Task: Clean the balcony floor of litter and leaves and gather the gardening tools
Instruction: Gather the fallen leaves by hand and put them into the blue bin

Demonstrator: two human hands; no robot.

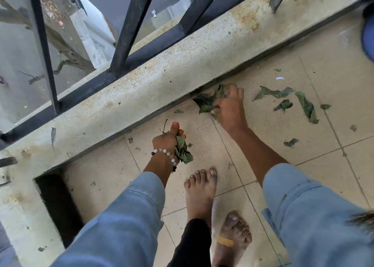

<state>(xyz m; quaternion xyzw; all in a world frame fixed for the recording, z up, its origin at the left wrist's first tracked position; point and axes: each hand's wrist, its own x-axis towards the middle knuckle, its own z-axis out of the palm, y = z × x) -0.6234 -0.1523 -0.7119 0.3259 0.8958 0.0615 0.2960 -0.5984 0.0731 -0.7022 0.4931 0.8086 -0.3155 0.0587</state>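
My left hand (169, 140) is clenched tight round a bunch of leaves (183, 151), thumb up, hanging just above the floor tiles (315, 68). My right hand (229, 110) reaches further out and closes its fingers over a clump of leaves (206, 102) lying against the foot of the concrete kerb (153, 70); the grip looks half closed, gathering rather than fully clamped. To do this well I judge I should rake the clump away from the kerb's edge with curled fingers, squeeze it firm so nothing slips, then pass it to the bunch in the other hand. Just beyond my right fingertips, away from the kerb, lie several torn leaf pieces (306, 107), with a small scrap of white paper (279, 78) past them and smaller bits nearer my sleeve. My bare feet (200, 192) stand just behind the left hand, so I must avoid treading crumbs flat. The railing (129, 24) sits above the kerb, and a blue object (367, 38) shows far off to the right. I see no gardening tools.
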